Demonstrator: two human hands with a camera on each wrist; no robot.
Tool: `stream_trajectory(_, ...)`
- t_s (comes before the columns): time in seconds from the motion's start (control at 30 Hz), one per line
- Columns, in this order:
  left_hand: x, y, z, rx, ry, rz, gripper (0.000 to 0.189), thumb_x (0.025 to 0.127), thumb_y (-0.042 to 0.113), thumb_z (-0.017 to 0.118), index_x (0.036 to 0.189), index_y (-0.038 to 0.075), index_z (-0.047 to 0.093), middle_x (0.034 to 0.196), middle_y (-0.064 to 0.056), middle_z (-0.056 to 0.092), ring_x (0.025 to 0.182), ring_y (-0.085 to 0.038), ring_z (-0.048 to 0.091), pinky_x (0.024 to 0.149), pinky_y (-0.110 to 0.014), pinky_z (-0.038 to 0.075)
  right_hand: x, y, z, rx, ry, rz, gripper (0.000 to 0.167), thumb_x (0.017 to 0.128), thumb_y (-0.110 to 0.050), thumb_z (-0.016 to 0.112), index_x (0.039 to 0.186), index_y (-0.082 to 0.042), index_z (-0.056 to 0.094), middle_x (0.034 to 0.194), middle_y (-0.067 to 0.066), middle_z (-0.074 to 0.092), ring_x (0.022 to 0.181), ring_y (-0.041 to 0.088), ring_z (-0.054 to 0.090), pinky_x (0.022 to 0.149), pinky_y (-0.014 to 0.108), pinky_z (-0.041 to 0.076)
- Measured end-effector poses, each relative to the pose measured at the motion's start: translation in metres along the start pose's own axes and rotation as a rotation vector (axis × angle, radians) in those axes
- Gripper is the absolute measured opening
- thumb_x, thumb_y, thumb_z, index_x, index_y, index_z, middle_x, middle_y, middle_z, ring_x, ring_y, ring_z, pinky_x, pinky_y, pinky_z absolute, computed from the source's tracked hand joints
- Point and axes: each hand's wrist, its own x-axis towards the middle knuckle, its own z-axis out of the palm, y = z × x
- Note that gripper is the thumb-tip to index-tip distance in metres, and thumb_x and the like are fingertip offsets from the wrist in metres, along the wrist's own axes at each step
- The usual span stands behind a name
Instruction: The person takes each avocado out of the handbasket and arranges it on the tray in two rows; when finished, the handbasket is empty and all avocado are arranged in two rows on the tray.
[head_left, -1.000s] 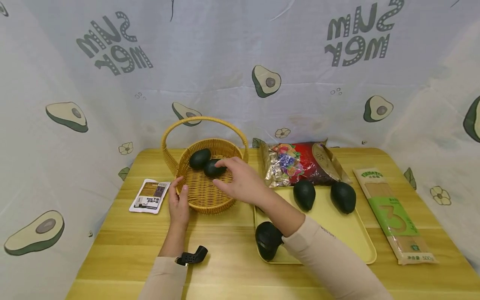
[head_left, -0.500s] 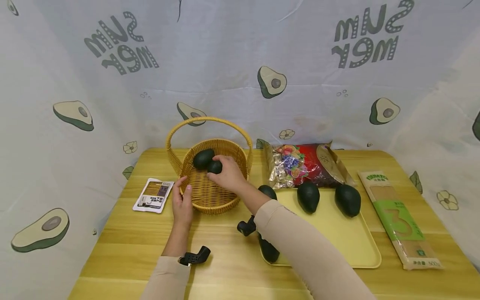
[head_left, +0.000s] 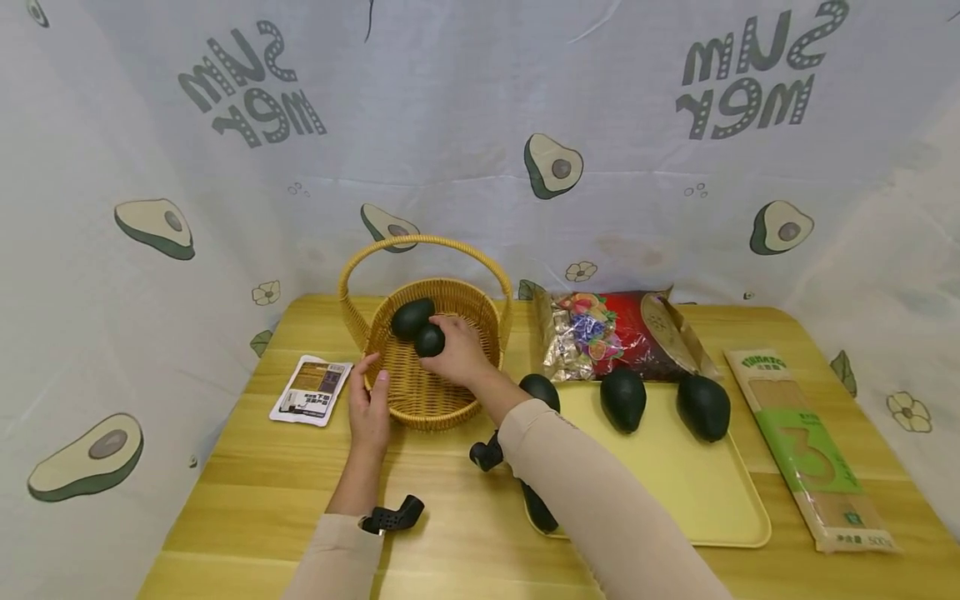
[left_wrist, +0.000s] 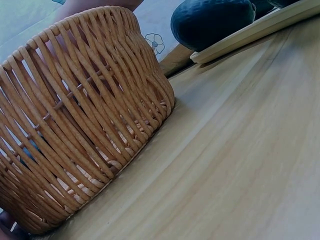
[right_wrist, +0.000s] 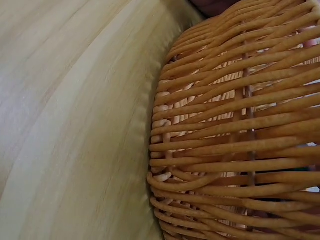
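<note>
Plainly, in the head view, a person's right hand (head_left: pixel 457 354) reaches into a yellow woven basket (head_left: pixel 435 418), its fingers closed in a pinch around a dark avocado (head_left: pixel 430 340). A second avocado (head_left: pixel 412 319) lies just beside it, toward the back of the basket. The left hand (head_left: pixel 369 412) rests at the near left side of the rim, fingers relaxed and touching the basket rather than gripping it. To the right, four more avocados (head_left: pixel 622 400) are on a pale yellow tray (head_left: pixel 675 492), two along its far edge and two near its left edge, partly covered by the sleeve. So the work looks partway along, I would judge: two avocados are in the basket, one of them in the fingers, and four are on the tray. Whether the held one touches the basket's bottom cannot be told. The left wrist view shows the basket's weave close up on the wooden tabletop (left_wrist: pixel 240 165), with a tray edge and dark fruit beyond. The right wrist view is mostly weave and tabletop too; a grasp cannot be made out there.
</note>
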Motion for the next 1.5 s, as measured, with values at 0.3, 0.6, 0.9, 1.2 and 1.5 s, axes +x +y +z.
stream_trajectory(0.3,-0.0004,0.0021,0.0001,0.001,-0.015,0.001,0.039,0.105,0.012,0.049,0.142,0.0,0.047,0.154,-0.016,0.043,0.151,-0.025,0.029,0.123,-0.049,0.019,-0.0017,-0.0017,0.001,-0.057,-0.022,0.015,0.073,0.089,-0.024,0.078,0.154,-0.027,0.045,0.152,0.016,0.044,0.137,0.041,0.039,0.109,0.055,0.04)
stream_trajectory(0.6,0.0021,0.0012,0.0015,0.004,-0.012,-0.014,0.039,0.104,0.004,0.045,0.141,-0.007,0.045,0.153,-0.024,0.041,0.15,-0.031,0.029,0.123,-0.05,0.017,-0.0028,-0.0009,0.0024,-0.065,-0.013,-0.007,0.063,0.091,-0.026,0.077,0.148,-0.023,0.051,0.146,0.015,0.051,0.135,0.039,0.045,0.109,0.053,0.042)
stream_trajectory(0.9,0.0002,0.0002,0.0009,0.002,-0.017,0.002,0.037,0.105,0.008,0.047,0.141,-0.001,0.048,0.153,-0.017,0.043,0.149,-0.024,0.031,0.122,-0.046,0.019,-0.0046,-0.0016,0.0034,-0.11,-0.021,-0.002,0.065,0.089,-0.031,0.08,0.147,-0.023,0.05,0.142,0.015,0.055,0.131,0.034,0.055,0.109,0.05,0.045)
stream_trajectory(1.2,0.0003,-0.0006,-0.0005,-0.004,-0.033,0.001,0.038,0.106,0.013,0.048,0.142,0.0,0.047,0.155,-0.015,0.042,0.151,-0.024,0.029,0.123,-0.05,0.019,-0.0053,-0.0031,0.003,-0.116,-0.036,-0.001,0.072,0.088,-0.034,0.08,0.151,-0.022,0.047,0.142,0.019,0.05,0.126,0.036,0.056,0.107,0.051,0.047)
stream_trajectory(1.5,0.0008,-0.0015,-0.0006,0.002,-0.02,0.004,0.037,0.105,0.011,0.049,0.141,0.001,0.048,0.153,-0.015,0.043,0.15,-0.024,0.03,0.122,-0.049,0.02,-0.0095,-0.0091,-0.0017,-0.063,-0.028,-0.053,0.073,0.087,-0.038,0.08,0.151,-0.024,0.047,0.14,0.018,0.049,0.122,0.035,0.058,0.105,0.052,0.048)
